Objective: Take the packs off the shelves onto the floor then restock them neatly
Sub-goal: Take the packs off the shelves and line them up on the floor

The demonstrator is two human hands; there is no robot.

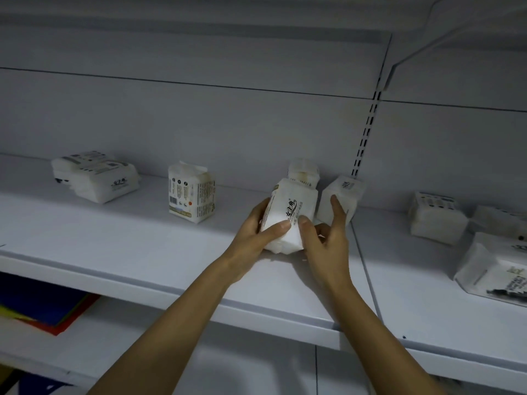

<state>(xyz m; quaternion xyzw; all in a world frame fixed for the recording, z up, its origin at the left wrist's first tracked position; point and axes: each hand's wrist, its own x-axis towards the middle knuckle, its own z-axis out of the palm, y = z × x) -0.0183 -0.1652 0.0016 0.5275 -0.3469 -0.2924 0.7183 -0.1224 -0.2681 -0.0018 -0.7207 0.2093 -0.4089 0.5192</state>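
A white tissue pack stands on the white shelf and both my hands hold it. My left hand grips its left side, thumb across the front. My right hand grips its right lower side with the thumb on the front, while its index finger reaches up against a second pack leaning just to the right. A third pack stands behind the held one. Further left, one pack stands upright and a pack lies flat.
On the adjoining shelf section to the right lie three more packs. A slotted upright divides the sections. Below left, coloured sheets lie on a lower shelf. Another shelf overhangs at the top.
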